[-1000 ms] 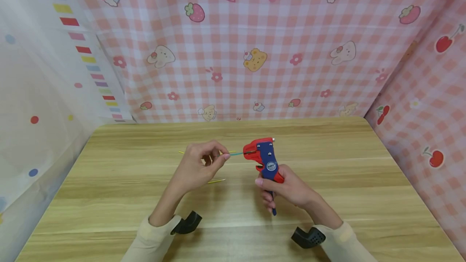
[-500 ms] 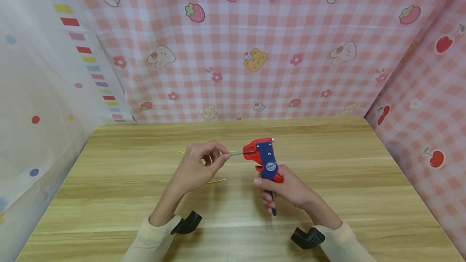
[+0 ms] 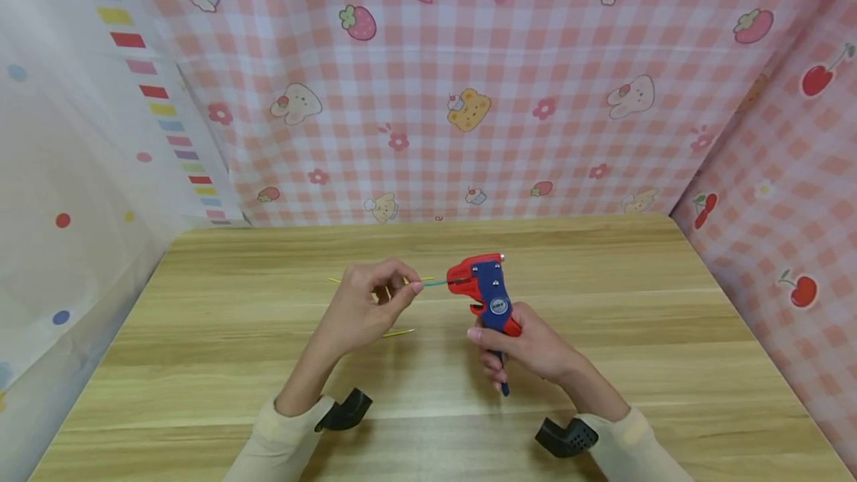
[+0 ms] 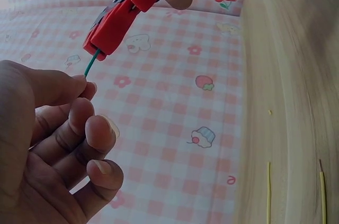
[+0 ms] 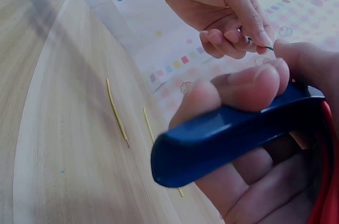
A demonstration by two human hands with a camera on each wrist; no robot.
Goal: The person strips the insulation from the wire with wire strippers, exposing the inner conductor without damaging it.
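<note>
The work looks partway through: in the head view the green wire (image 3: 435, 283) runs from the left hand (image 3: 361, 311) toward three o'clock, into the jaws of the red-and-blue tool (image 3: 492, 290). The left thumb and forefinger pinch the wire, the remaining fingers loosely bent; the right hand (image 3: 529, 344), at five o'clock of the tool's head, has its fingers wrapped round the handle (image 5: 222, 136), though how hard they squeeze I cannot tell. One yellow wire (image 3: 400, 332), at seven o'clock of the green one, shows a bare tip in both wrist views, so that end seems done. Another yellow wire (image 3: 333, 280) peeks out at ten o'clock of the left hand, its ends unclear. The green end is hidden, so baring it and freeing it appear to be left.
</note>
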